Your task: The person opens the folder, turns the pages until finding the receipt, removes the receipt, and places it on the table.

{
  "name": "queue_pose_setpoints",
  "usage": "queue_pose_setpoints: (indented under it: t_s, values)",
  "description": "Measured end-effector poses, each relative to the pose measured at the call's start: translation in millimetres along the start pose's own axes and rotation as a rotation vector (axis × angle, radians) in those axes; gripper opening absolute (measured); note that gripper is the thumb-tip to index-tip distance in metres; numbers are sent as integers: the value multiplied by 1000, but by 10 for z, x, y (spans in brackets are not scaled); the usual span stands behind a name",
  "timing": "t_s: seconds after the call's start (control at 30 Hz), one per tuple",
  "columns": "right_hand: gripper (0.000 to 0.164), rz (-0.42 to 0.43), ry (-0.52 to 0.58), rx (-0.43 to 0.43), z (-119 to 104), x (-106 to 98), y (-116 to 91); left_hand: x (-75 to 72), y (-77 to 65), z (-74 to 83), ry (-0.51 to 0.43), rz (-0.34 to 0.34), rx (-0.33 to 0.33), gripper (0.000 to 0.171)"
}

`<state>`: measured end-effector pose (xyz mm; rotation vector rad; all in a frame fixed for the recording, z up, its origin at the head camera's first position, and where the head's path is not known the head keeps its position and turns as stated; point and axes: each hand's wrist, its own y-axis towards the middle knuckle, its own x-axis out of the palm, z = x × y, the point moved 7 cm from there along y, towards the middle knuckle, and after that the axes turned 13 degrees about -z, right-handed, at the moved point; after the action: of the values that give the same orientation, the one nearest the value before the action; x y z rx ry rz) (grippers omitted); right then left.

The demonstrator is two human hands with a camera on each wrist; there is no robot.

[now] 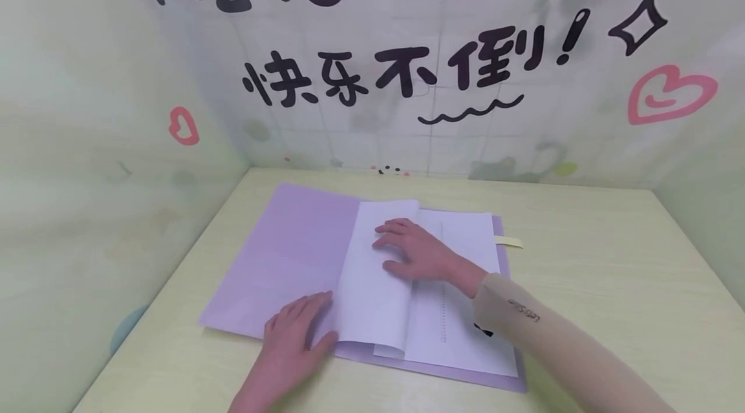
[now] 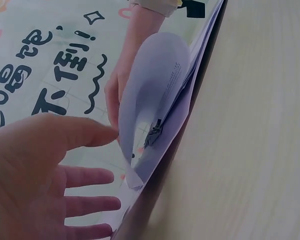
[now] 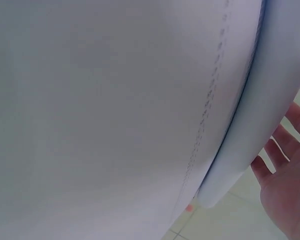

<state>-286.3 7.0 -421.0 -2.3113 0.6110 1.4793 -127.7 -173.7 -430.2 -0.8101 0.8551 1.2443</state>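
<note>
A purple folder (image 1: 291, 238) lies opened out on the table, its left cover bare. White sheets (image 1: 465, 348) with a column of small print sit on its right half. One sheet (image 1: 372, 309) is curled over to the left, forming a rounded loop in the left wrist view. My right hand (image 1: 416, 251) is over this turned sheet, fingers spread and loosely bent. At the folder's near edge, my left hand (image 1: 297, 335) has its thumb and fingers extended beside the curled sheet. A dark clip-like piece (image 2: 154, 132) shows inside the folder under the loop.
A pale yellow strip (image 1: 509, 242) sticks out from the folder's right side onto the light wooden table (image 1: 611, 284). Behind stands a white backdrop (image 1: 361, 148) with black lettering and pink hearts. Pale side panels flank the table.
</note>
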Motion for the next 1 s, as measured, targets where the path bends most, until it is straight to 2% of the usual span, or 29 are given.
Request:
queue_pose_setpoints:
  t_s: [0.1, 0.17, 0.33, 0.5, 0.67, 0.87, 1.0]
  values:
    - [36, -19, -25, 7, -10, 54, 61, 28, 36, -30, 41, -31, 15, 66]
    - [37, -28, -42, 15, -13, 83, 101, 38, 55, -37, 58, -40, 35, 67]
    - [37, -33, -51, 31, -31, 111, 193, -9, 65, -41, 70, -8, 71, 49]
    - [36, -21, -55, 25, -75, 104, 281, -72, 60, -67, 164, 30, 79, 33]
    - [37, 18, -49, 31, -88, 19, 283, -144, 53, -67, 206, 65, 51, 26]
    - [37, 38, -19, 71, -46, -103, 174, -189, 44, -177, 200, 22, -17, 32]
    - [38, 77, 16, 119, 69, -179, 30, -215, 39, -257, 204, 14, -34, 39]
